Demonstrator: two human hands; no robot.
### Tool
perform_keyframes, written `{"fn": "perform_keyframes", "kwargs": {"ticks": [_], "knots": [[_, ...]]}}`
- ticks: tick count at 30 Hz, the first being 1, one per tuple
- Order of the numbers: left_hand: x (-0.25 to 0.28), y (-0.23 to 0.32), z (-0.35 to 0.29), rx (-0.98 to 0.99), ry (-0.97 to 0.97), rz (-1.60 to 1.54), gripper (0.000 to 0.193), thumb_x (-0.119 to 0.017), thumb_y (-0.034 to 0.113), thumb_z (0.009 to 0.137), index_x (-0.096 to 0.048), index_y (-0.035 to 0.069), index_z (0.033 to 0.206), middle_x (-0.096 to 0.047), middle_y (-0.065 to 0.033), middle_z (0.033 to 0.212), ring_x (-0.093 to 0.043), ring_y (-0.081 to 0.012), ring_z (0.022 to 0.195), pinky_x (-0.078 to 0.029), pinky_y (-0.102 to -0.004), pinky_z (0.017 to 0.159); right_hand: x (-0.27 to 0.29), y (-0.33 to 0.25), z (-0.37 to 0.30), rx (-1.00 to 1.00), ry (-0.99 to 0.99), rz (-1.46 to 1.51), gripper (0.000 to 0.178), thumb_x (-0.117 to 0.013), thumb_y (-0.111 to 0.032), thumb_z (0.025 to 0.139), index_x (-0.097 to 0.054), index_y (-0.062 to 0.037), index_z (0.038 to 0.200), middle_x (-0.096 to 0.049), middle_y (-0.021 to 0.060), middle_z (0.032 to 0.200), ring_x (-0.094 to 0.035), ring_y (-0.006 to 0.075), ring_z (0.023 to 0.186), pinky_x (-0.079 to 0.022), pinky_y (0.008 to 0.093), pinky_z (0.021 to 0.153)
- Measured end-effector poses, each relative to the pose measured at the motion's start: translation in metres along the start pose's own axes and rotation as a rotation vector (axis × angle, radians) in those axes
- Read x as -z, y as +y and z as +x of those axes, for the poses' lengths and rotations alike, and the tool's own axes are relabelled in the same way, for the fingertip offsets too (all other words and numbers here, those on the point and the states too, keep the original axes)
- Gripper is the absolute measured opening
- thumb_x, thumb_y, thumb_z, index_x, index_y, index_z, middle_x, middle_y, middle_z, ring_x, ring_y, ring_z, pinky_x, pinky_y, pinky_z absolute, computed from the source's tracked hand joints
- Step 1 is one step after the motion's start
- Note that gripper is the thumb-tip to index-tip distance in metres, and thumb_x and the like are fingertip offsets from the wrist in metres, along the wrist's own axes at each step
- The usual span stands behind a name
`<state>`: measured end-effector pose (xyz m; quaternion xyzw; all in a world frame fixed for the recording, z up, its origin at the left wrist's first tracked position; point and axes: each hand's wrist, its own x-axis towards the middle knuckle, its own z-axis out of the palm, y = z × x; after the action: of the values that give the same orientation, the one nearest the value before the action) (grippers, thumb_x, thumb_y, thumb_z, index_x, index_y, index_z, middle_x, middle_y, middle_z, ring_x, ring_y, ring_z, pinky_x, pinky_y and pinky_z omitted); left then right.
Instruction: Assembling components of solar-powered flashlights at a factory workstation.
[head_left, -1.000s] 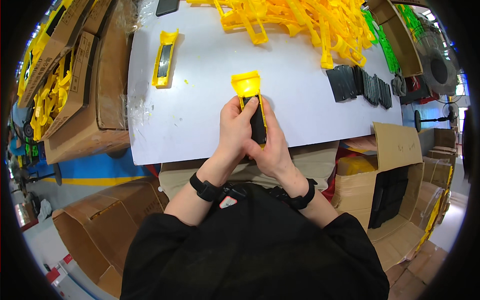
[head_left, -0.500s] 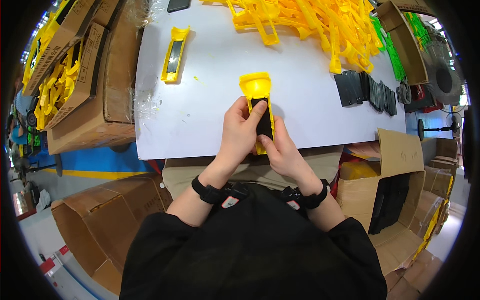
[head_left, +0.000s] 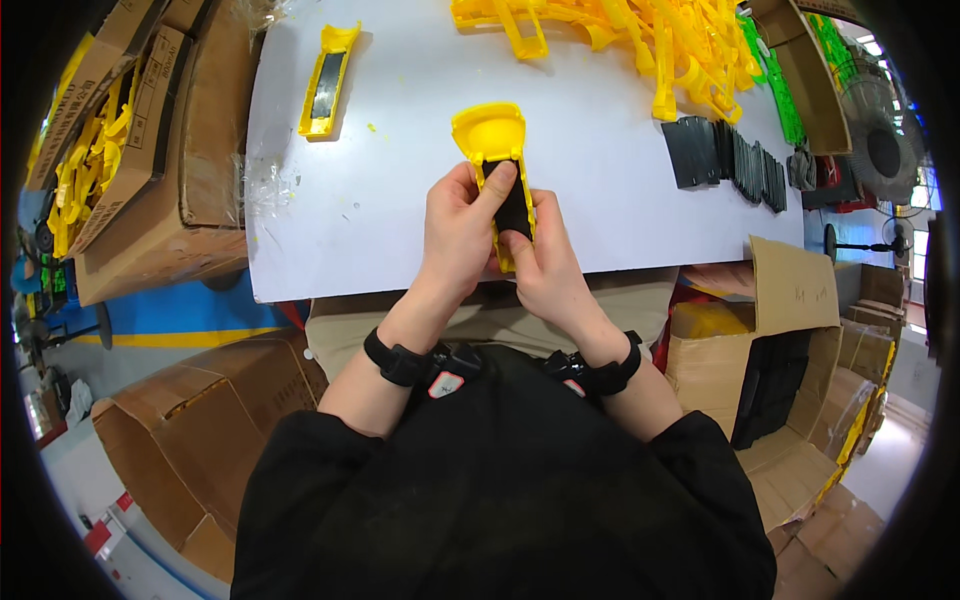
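Note:
A yellow plastic flashlight-shaped half shell (head_left: 490,130) is held over the near edge of the white table, its flared end pointing away from me. A black flat strip (head_left: 513,212) lies in its channel. My left hand (head_left: 458,220) grips the shell's left side, thumb pressed on the upper part of the strip. Lower down on the right, my right hand (head_left: 548,255) closes round the narrow end with its thumb on the strip. Another yellow shell (head_left: 329,85) with a dark strip inside rests on the table at the far left.
Yellow parts (head_left: 640,45) are heaped at the back right, with green pieces (head_left: 785,100) beside them. Stacked black strips (head_left: 725,160) lie on the right of the table (head_left: 350,235). Cardboard boxes stand at the left (head_left: 150,235) and lower right (head_left: 790,295).
The whole view has shifted, so table and piles sit higher and further left in it. Both hands keep their grip on the shell, thumbs still on the strip.

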<state>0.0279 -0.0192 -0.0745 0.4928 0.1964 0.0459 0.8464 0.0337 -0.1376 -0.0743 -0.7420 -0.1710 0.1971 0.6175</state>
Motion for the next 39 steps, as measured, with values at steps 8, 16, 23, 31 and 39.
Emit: {"fn": "perform_keyframes", "kwargs": {"ticks": [8, 16, 23, 31, 39], "knots": [[0.006, 0.009, 0.000, 0.045, -0.031, 0.202, 0.025, -0.060, 0.025, 0.093, -0.059, 0.001, 0.087, -0.061, -0.0026, 0.075, -0.053, -0.0055, 0.061, -0.044, -0.0216, 0.054, 0.003, 0.006, -0.002, -0.016, -0.091, 0.043, 0.028, -0.040, 0.002, 0.092, -0.032, 0.0017, 0.119, -0.053, 0.0121, 0.098, -0.056, 0.0160, 0.086, -0.047, 0.0293, 0.076], [0.002, 0.002, 0.002, 0.074, -0.136, -0.263, 0.026, -0.062, 0.028, 0.091, -0.059, 0.002, 0.092, -0.062, -0.0033, 0.079, -0.056, -0.0083, 0.063, -0.047, -0.0227, 0.056, 0.002, 0.000, 0.001, 0.019, -0.050, 0.057, 0.030, -0.039, 0.004, 0.092, -0.026, 0.0016, 0.119, -0.055, 0.0131, 0.089, -0.058, 0.0172, 0.074, -0.048, 0.0300, 0.067], [-0.001, 0.005, 0.002, 0.011, -0.136, -0.209, 0.022, -0.061, 0.023, 0.092, -0.059, 0.001, 0.095, -0.061, -0.0026, 0.080, -0.058, -0.0084, 0.068, -0.048, -0.0233, 0.057, -0.003, 0.002, 0.004, 0.066, 0.075, -0.015, 0.031, -0.038, 0.003, 0.091, -0.026, 0.0017, 0.120, -0.057, 0.0155, 0.090, -0.059, 0.0185, 0.078, -0.049, 0.0302, 0.070], [0.011, -0.009, -0.012, -0.133, -0.191, 0.393, 0.030, -0.059, 0.010, 0.089, -0.052, -0.003, 0.115, -0.063, -0.0128, 0.094, -0.066, -0.0200, 0.080, -0.052, -0.0280, 0.068, 0.015, 0.015, 0.021, 0.002, 0.086, 0.415, 0.024, -0.038, -0.002, 0.095, -0.028, 0.0017, 0.116, -0.056, 0.0119, 0.093, -0.059, 0.0145, 0.081, -0.050, 0.0274, 0.071], [0.011, -0.009, -0.013, -0.204, -0.086, 0.516, 0.025, -0.060, 0.006, 0.084, -0.057, -0.003, 0.107, -0.063, -0.0117, 0.088, -0.064, -0.0155, 0.069, -0.050, -0.0266, 0.059, 0.023, 0.012, 0.018, -0.008, -0.033, 0.274, 0.021, -0.041, -0.006, 0.096, -0.032, 0.0025, 0.113, -0.059, 0.0123, 0.094, -0.060, 0.0162, 0.090, -0.048, 0.0294, 0.081]]}}
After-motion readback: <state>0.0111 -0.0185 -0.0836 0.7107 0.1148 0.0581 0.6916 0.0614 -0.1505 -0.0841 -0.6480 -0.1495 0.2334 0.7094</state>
